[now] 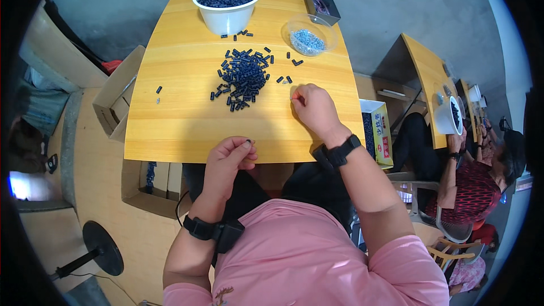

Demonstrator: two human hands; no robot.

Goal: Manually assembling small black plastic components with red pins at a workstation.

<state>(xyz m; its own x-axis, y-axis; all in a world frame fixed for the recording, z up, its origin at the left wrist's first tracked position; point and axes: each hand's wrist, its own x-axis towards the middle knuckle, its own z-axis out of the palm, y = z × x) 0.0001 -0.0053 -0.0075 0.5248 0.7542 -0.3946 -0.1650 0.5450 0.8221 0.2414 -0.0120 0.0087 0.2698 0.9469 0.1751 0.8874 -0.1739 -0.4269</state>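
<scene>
My left hand [229, 158] hovers at the near edge of the wooden table [170, 119], pinching a small dark plastic piece [248, 142] between thumb and fingers. My right hand [314, 107] rests on the table to the right, fingertips closed on something tiny that I cannot make out. A heap of small dark plastic pieces [243, 76] lies in the table's middle, just beyond both hands. A white bowl [226, 17] full of the same pieces stands at the far edge. A clear bowl [309, 35] with small silvery metal parts sits at the far right.
A dark little tray [321, 3] sits at the far right corner. Cardboard boxes [116, 99] stand to the left and under the table, a yellow carton [378, 133] to the right. Another person [476, 181] sits at a neighbouring table on the right.
</scene>
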